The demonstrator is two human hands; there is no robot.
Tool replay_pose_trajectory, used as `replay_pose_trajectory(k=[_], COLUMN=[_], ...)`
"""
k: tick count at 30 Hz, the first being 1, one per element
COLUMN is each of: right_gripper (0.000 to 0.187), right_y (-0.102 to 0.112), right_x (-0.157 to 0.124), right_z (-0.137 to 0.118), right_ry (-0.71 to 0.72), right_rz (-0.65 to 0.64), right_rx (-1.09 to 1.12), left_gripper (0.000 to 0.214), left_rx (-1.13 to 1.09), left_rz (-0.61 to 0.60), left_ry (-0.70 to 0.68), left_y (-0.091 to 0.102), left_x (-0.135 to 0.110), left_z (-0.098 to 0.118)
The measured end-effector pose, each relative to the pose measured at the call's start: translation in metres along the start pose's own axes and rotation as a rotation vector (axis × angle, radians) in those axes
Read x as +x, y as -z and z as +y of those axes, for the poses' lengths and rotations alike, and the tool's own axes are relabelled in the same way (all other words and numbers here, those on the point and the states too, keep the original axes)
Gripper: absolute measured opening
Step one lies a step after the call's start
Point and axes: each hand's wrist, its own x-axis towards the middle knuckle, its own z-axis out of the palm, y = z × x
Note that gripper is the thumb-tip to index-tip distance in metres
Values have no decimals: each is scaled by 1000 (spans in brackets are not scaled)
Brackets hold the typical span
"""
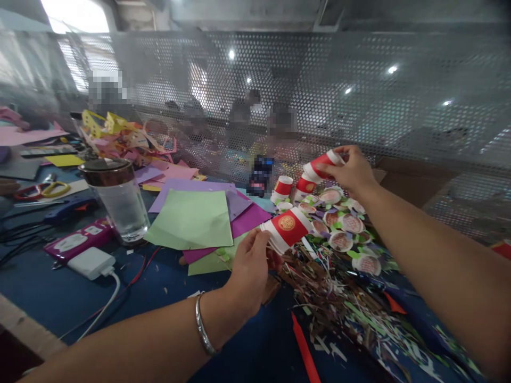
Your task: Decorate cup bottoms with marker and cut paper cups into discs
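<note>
My left hand (250, 268), with a silver bangle on its wrist, grips a small red and white paper cup (288, 227) by its end. The cup lies tilted on its side in the air and shows a round gold emblem. Farther back, my right hand (355, 171) has its fingers closed on another red and white cup (319, 166), also tilted. Just below that one is a similar cup (305, 186); whether they touch I cannot tell. An upright red and white cup (283, 186) stands to its left. Beneath my right hand lie several white discs (341, 240) with reddish print and green and purple bits.
Paper scraps (339, 292) and a red strip (304, 346) lie in front. Coloured paper sheets (195, 215), a lidded water glass (120, 199), a white charger (91, 263) with cable and scissors (56, 189) are at left. A perforated metal screen (339, 96) closes off the back.
</note>
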Motion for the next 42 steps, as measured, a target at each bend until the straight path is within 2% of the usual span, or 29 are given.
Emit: replay_pose_trajectory(k=[3, 10, 15, 18, 22, 26, 28, 31, 34, 38, 42], right_gripper=[52, 51, 45, 36, 23, 27, 34, 38, 35, 28, 23], right_y=[-9, -31, -37, -32, -12, 16, 29, 46, 62, 83, 91], right_x=[20, 33, 31, 22, -8, -68, -102, -143, -167, -187, -211], right_z=[13, 31, 38, 33, 14, -18, -37, -59, -68, -69, -65], right_ry=[-63, -86, -77, -46, 29, 75, -63, -219, -281, -338, -388], right_rz=[83, -5, -74, -56, -69, -222, -441, -577, -518, -464, -363], right_rx=[-171, -344, -347, -315, -222, -82, 189, 345, 405, 424, 507], left_gripper=[21, 24, 24, 26, 23, 19, 18, 19, 22, 23, 30], left_rx=[35, 167, 177, 168, 106, 65, 76, 122, 154, 245, 466], left_rz=[-57, -200, -215, -181, -121, -126, -158, -226, -323, -464, -559], left_ry=[39, 9, 17, 1, 1, -6, -15, -33, -57, -102, -312], left_y=[-1, 2, 3, 2, 1, 2, 2, 3, 4, 6, 11], left_x=[-4, -3, -2, -1, -1, -5, -7, -12, -16, -21, -21], left_z=[-1, 0, -3, -4, -1, 2, 2, 0, -1, 3, 14])
